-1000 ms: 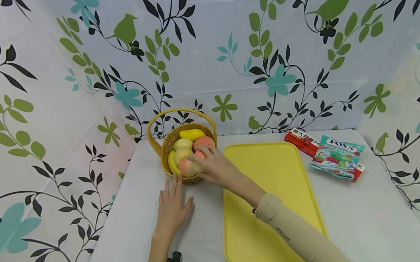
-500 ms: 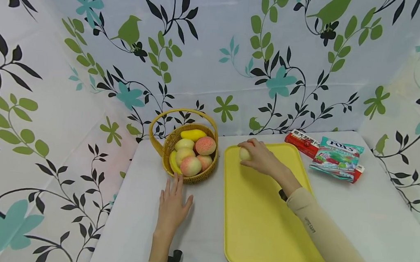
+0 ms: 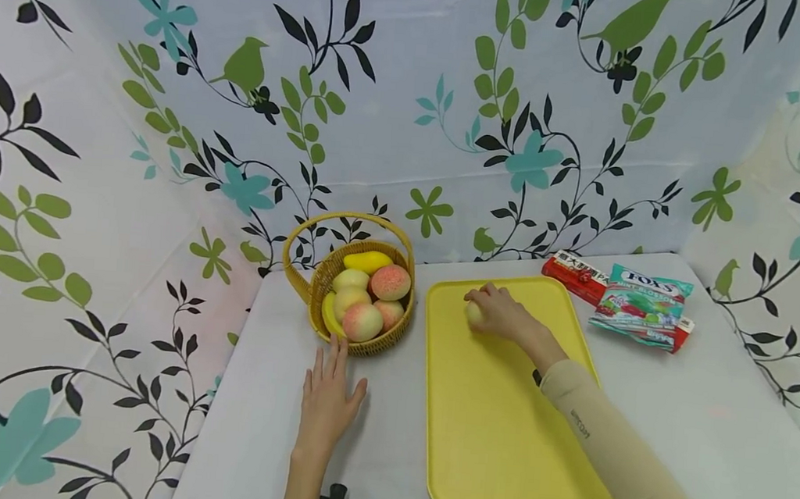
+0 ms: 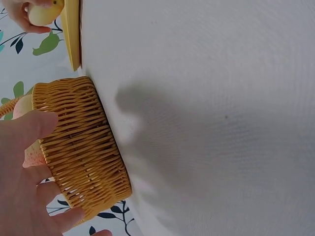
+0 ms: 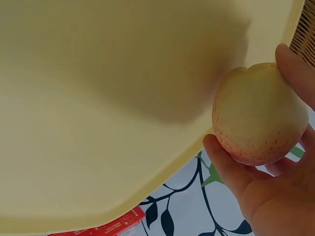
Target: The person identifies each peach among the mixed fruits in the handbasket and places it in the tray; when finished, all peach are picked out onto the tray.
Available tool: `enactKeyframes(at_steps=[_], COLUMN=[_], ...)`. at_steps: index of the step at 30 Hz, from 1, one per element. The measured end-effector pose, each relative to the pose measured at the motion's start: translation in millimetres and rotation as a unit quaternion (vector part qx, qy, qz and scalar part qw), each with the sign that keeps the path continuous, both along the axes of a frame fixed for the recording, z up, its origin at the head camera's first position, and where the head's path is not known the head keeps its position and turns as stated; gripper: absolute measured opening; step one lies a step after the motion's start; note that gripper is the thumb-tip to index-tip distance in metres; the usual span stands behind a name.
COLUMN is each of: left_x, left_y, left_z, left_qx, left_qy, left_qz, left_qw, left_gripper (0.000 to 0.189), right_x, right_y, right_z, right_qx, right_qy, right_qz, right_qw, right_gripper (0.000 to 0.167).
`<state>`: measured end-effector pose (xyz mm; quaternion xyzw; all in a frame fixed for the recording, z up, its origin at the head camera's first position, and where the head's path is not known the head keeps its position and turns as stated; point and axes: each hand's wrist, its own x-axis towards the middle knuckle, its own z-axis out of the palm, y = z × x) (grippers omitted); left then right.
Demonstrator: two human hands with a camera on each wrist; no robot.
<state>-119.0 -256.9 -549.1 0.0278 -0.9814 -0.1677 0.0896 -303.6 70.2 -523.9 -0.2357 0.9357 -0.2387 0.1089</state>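
Note:
A pale yellow peach with red speckles (image 5: 258,115) is gripped between the thumb and fingers of my right hand (image 3: 504,316). That hand is over the far left part of a yellow tray (image 3: 518,447); whether the peach touches the tray I cannot tell. My left hand (image 3: 326,404) lies with fingers spread at the near side of a wicker basket (image 4: 86,147), fingertips at its wall. In the basket are several fruits, among them a pink-red peach (image 3: 390,282), a yellowish peach (image 3: 362,322), a banana (image 3: 330,314) and a yellow fruit (image 3: 367,261).
Behind the tray's right side, a green candy bag (image 3: 639,303) lies on a red packet (image 3: 574,276). The basket's tall handle (image 3: 353,215) arches over its back. A white cloth (image 3: 252,426) covers the table, and patterned curtains (image 3: 397,108) stand close behind and at the sides.
My right hand has gone from the basket to the right, carrying a peach over the tray, then shifted slightly farther right and nearer. The left hand has stayed in place.

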Motion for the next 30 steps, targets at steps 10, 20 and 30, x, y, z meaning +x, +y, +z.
enactKeyframes(at_steps=[10,20,30], left_x=[-2.1,-0.7,-0.7], left_y=[0.0,0.7,-1.0], left_z=[1.5,0.6,-0.5], left_qx=[0.001,0.004,0.010], left_qy=[0.012,0.003,-0.006], left_qz=[-0.007,-0.005,0.000], left_qw=[0.9999,1.0000,0.9999], left_gripper=[0.086,0.086,0.087], right_x=[6.1,9.6,22.0], right_y=[3.9,9.5,13.1], right_z=[-1.5,10.5,28.4], right_qx=[0.017,0.032,0.008], right_qy=[0.027,0.059,0.061], right_qz=[-0.004,0.005,0.021], right_qw=[0.9995,0.9977,0.9978], right_gripper=[0.073,0.087,0.087])
